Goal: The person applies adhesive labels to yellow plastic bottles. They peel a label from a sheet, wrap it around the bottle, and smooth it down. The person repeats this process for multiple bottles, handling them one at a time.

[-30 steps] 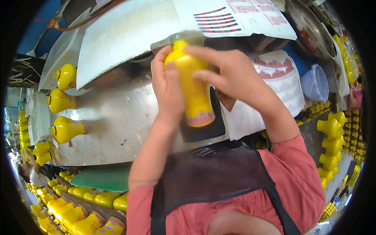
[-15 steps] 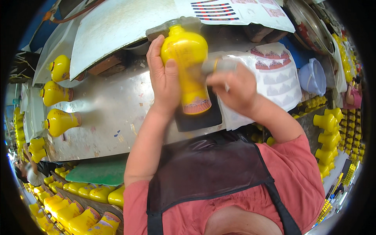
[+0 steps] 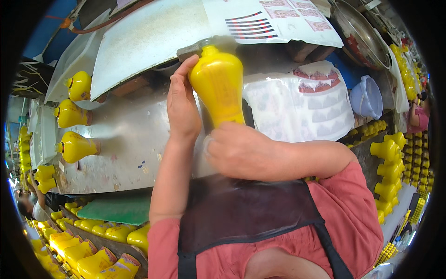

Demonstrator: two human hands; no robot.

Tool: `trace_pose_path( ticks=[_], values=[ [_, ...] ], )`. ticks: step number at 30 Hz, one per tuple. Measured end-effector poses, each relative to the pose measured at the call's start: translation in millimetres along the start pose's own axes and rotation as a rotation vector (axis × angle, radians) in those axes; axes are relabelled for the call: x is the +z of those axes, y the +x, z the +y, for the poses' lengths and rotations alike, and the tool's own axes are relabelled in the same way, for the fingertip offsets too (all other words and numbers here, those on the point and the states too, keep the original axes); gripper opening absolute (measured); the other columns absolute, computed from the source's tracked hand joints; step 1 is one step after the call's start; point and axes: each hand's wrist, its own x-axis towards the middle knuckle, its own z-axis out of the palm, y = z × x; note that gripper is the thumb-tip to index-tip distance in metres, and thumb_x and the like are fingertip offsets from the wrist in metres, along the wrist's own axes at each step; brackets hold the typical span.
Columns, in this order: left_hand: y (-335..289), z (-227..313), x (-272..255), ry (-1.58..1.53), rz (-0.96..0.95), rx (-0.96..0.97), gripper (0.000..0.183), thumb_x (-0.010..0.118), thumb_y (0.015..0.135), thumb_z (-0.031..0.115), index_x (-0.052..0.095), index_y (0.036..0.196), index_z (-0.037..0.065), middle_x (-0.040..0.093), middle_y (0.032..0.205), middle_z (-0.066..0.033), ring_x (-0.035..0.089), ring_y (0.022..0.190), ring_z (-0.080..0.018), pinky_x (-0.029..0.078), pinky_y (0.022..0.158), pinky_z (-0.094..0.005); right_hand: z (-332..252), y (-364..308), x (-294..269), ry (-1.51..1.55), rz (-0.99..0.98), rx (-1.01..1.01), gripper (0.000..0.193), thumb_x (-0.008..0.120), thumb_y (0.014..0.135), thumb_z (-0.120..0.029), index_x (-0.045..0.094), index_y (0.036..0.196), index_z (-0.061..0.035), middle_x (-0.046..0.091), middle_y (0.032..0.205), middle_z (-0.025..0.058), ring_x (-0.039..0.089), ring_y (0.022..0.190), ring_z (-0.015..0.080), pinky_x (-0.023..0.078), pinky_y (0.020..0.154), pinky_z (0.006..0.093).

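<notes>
A glossy yellow vase-shaped bottle (image 3: 216, 86) lies on the metal table, its neck pointing away from me against a dark grey block (image 3: 188, 50). A faint printed panel shows on its upper side. My left hand (image 3: 183, 104) is beside the bottle's left flank, fingers stretched out, with the fingertips at its shoulder. My right hand (image 3: 239, 151) is closed over the bottle's lower end and hides its base. A pale rounded edge shows by its knuckles; what it holds is mostly hidden. The dark pad (image 3: 249, 114) under the bottle shows only at the right.
Sheets of decals (image 3: 297, 104) lie right of the bottle, near a pale blue bucket (image 3: 367, 96). A white board (image 3: 148, 44) with more decals (image 3: 251, 28) spans the far side. Yellow bottles (image 3: 76, 146) stand left; several more fill racks (image 3: 388, 149) on both sides.
My right hand has moved from the bottle's right side down to its base. My left thumb has left the bottle's face, and the bottle has turned, so a different side shows.
</notes>
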Motion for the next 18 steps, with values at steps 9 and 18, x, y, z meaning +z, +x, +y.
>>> trace_pose_path(
  ticks=[9,18],
  values=[
    [3,-4,12,0.415,-0.011,0.037,0.063,0.071,0.095,0.021,0.038,0.146,0.004,0.050,0.134,-0.0100,0.051,0.121,-0.0186,0.043,0.107,-0.0337,91,9,-38,0.096,0.611,0.437,0.014,0.066,0.091,-0.013,0.066,0.104,-0.0088,0.071,0.085,0.0089,0.070,0.078,0.0303,0.055,0.067,0.0399],
    [25,2,19,0.343,0.135,-0.064,0.031,0.066,0.091,0.022,0.065,0.115,0.002,0.056,0.122,-0.0113,0.057,0.113,-0.0240,0.046,0.101,-0.0366,148,-7,-35,0.266,0.571,0.697,0.020,0.066,0.093,-0.014,0.070,0.110,-0.0040,0.073,0.092,0.0108,0.072,0.088,0.0242,0.055,0.083,0.0319]
  ],
)
